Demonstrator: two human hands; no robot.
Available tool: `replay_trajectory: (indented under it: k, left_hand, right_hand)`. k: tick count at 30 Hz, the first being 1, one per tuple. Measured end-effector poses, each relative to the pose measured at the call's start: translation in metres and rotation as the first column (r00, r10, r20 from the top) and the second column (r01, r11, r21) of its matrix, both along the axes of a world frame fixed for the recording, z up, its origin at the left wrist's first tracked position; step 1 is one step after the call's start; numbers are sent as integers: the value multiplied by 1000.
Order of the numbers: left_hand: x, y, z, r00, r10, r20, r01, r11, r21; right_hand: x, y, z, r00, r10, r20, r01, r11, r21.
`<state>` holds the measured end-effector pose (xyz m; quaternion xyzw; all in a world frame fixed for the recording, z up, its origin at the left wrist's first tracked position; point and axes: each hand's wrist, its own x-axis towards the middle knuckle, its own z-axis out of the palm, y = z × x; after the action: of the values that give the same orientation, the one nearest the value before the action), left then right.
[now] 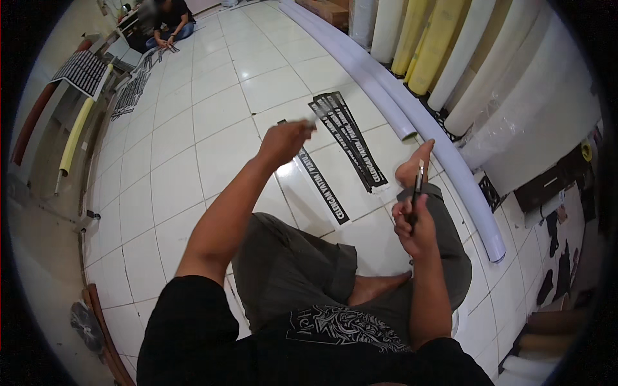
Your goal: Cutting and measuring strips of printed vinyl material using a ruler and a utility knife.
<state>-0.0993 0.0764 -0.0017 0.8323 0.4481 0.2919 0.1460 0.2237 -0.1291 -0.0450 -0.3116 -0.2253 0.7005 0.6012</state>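
My right hand [415,225] is closed around a slim dark cutter knife [418,186], its pale tip pointing up and away from me. My left hand [283,143] is raised over a long black strip with white lettering [325,196] and hides part of it. Its fingers are pinched; a blurred whitish bit shows at them, too smeared to name. The strip lies on the tiles with a white margin. To its right, a loosely fanned stack of similar black lettered strips [351,141] lies on the floor.
Long pale rolls [470,206] lie along the right side of the tiled floor [193,141]. Upright white and yellow rolls [431,51] stand behind them. At the far left a person [170,26] sits near more printed strips [132,90]. A rack with rolls [77,135] lines the left wall.
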Motion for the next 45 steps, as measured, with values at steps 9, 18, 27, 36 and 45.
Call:
replay_trajectory:
  k: [9, 18, 27, 36, 45]
  left_hand:
    - [1, -10, -84, 807, -439, -394, 562, 777, 285]
    - [-7, 54, -207, 632, -439, -639, 459, 876, -148]
    - [-39, 34, -182, 647, 5, -763, -247, 948, -203]
    - [-78, 76, -206, 632, -67, -772, 60, 997, -38]
    - [-27, 114, -259, 830, 355, -430, -363, 929, 65]
  right_hand:
    - [-30, -69, 0, 853, 488, 184, -404, 842, -358]
    - [0, -30, -40, 759, 233, 608, -78, 960, -270]
    - [-8, -22, -59, 844, 216, 491, -79, 955, -285]
    - [-28, 19, -60, 843, 218, 492, -68, 950, -304]
    - [-83, 114, -119, 781, 262, 567, -140, 958, -251]
